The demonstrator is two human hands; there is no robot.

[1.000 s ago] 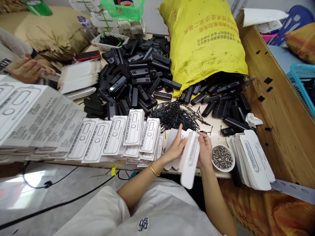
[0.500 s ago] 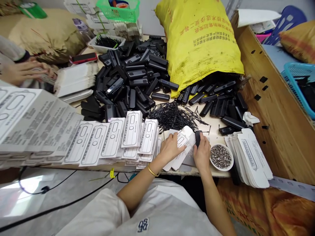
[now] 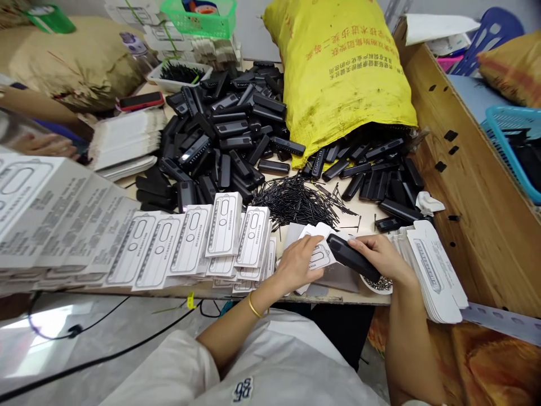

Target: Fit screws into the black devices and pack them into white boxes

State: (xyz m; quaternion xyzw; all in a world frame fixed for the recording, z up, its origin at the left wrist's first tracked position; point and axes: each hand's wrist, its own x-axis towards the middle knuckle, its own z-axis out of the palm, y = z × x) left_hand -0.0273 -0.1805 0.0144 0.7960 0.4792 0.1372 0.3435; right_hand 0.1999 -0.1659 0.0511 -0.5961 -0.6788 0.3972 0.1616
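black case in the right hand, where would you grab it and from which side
Grip the black case across its narrow width near the lower right end, coming from the right, as the right hand does. It is a long slim bar lying slanted, and its upper left end points into the white sleeve under the left hand.

Wooden table top (image 3: 372,223), light finish, cluttered. Tall plywood side panel (image 3: 477,186) just right of the hands. Grey glossy floor (image 3: 63,344) below-left, catching window glare, black cable (image 3: 114,352) trailing across it. Orange patterned cloth (image 3: 486,366) under the table edge, lower right.
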